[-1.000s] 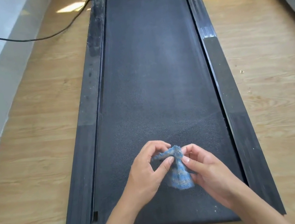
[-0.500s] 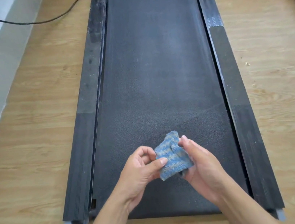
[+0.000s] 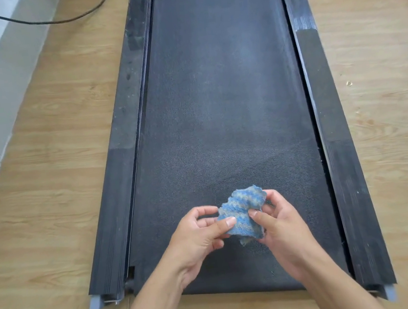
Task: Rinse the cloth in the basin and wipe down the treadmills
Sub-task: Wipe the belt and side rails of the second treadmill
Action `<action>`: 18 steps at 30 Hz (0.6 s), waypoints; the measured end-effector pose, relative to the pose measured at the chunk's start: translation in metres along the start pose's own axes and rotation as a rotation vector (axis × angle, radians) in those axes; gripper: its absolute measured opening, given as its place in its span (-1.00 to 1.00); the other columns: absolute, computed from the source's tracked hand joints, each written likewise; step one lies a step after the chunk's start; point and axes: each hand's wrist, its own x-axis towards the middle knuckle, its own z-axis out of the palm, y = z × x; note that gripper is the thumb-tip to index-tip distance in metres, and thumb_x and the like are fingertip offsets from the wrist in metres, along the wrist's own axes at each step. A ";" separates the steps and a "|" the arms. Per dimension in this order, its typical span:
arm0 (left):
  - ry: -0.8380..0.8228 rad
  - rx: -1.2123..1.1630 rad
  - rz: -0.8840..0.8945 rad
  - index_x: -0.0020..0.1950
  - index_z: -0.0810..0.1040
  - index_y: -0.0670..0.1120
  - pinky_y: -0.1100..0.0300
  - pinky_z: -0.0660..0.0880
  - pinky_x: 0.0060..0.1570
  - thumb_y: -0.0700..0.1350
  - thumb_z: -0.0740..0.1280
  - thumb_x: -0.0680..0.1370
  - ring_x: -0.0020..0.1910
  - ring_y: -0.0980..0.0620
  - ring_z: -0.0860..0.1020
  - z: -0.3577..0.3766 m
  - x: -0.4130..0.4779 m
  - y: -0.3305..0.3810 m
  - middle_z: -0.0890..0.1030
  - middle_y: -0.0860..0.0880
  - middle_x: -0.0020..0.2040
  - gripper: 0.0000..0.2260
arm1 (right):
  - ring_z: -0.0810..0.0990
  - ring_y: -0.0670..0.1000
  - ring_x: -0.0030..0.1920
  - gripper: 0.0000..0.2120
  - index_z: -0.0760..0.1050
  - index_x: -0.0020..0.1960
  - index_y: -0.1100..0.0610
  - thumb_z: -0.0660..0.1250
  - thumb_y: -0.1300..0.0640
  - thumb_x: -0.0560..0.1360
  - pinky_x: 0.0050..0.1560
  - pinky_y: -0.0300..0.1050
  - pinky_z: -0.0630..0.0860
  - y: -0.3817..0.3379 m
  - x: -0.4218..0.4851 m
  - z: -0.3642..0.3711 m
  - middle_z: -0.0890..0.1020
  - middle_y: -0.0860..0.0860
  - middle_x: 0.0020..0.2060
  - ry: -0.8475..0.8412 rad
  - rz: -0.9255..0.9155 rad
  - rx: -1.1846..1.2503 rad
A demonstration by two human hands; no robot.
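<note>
Left hand (image 3: 198, 236) and right hand (image 3: 281, 227) both pinch the cloth (image 3: 242, 214) above the treadmill belt (image 3: 229, 98). Grip is fingertip-light; cloth could slip onto the dusty belt. Bunched, it may wipe streaky.

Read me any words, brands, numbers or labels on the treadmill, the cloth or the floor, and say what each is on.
None: no word, brand, number or sign is readable in this view.
The treadmill belt is plain dark, no print.
The side rails show only scuffs and ribbed patches.
The cloth, pinched by the left hand and right hand, has blue-grey stripes, no tag showing.
</note>
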 end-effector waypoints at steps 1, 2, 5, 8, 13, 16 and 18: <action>0.001 0.074 -0.015 0.20 0.58 -0.17 0.24 0.53 -0.24 -0.12 0.70 0.37 -0.22 0.07 0.65 -0.001 0.000 0.000 0.73 -0.12 -0.07 -0.51 | 0.69 0.27 0.12 -0.78 0.45 0.24 0.20 0.24 0.40 0.65 -0.09 0.17 0.64 0.001 0.000 0.000 0.71 0.19 0.11 0.010 0.004 0.006; 0.013 0.157 -0.014 0.11 0.60 -0.17 0.26 0.52 -0.28 -0.12 0.66 0.43 -0.28 0.08 0.63 -0.001 0.000 0.000 0.72 -0.09 -0.15 -0.63 | 0.69 0.26 0.14 -0.78 0.45 0.25 0.21 0.25 0.40 0.65 -0.05 0.18 0.65 0.003 0.001 0.000 0.72 0.19 0.11 0.019 0.002 0.007; 0.135 0.422 0.094 -0.03 0.63 -0.14 0.29 0.50 -0.30 -0.10 0.61 0.50 -0.37 0.14 0.59 0.001 -0.002 -0.001 0.68 -0.02 -0.25 -0.79 | 0.69 0.24 0.18 -0.78 0.45 0.26 0.22 0.28 0.38 0.64 0.17 0.23 0.62 0.007 0.001 0.002 0.74 0.14 0.10 0.051 -0.032 -0.024; 0.341 0.792 0.487 -0.16 0.56 -0.02 0.32 0.44 -0.21 -0.06 0.59 0.48 -0.29 0.19 0.54 0.009 -0.012 0.004 0.60 0.11 -0.24 -0.79 | 0.71 0.08 0.13 -0.79 0.49 0.25 0.19 0.27 0.35 0.65 0.06 -0.12 0.62 0.012 -0.001 0.008 0.73 0.12 0.13 0.053 0.013 -0.016; -0.002 0.928 1.002 -0.05 0.49 0.00 0.30 0.50 0.22 -0.17 0.38 0.46 0.18 0.13 0.63 0.029 -0.032 0.005 0.67 0.13 0.14 -0.87 | 0.73 0.17 0.02 -0.45 0.68 0.10 0.31 0.17 -0.15 0.67 0.02 0.05 0.68 -0.009 -0.012 0.019 0.69 0.33 0.07 -0.103 0.321 0.612; -0.253 1.057 1.082 -0.03 0.42 0.02 0.09 0.33 0.56 -0.21 0.38 0.41 0.51 0.14 0.48 0.021 -0.034 -0.011 0.60 0.05 0.45 -0.77 | 0.61 0.26 0.28 -0.27 0.52 0.35 0.44 0.25 -0.25 0.63 0.36 0.15 0.53 -0.020 -0.014 0.012 0.57 0.38 0.28 -0.265 0.413 0.669; -0.250 1.029 1.121 -0.03 0.51 -0.05 0.01 0.32 0.57 -0.19 0.45 0.44 0.50 0.13 0.49 0.012 -0.039 -0.015 0.61 0.07 0.42 -0.82 | 0.58 0.25 0.33 -0.47 0.41 0.48 0.37 0.30 0.03 0.66 0.39 0.14 0.51 -0.020 -0.010 0.009 0.53 0.34 0.36 -0.274 0.373 0.569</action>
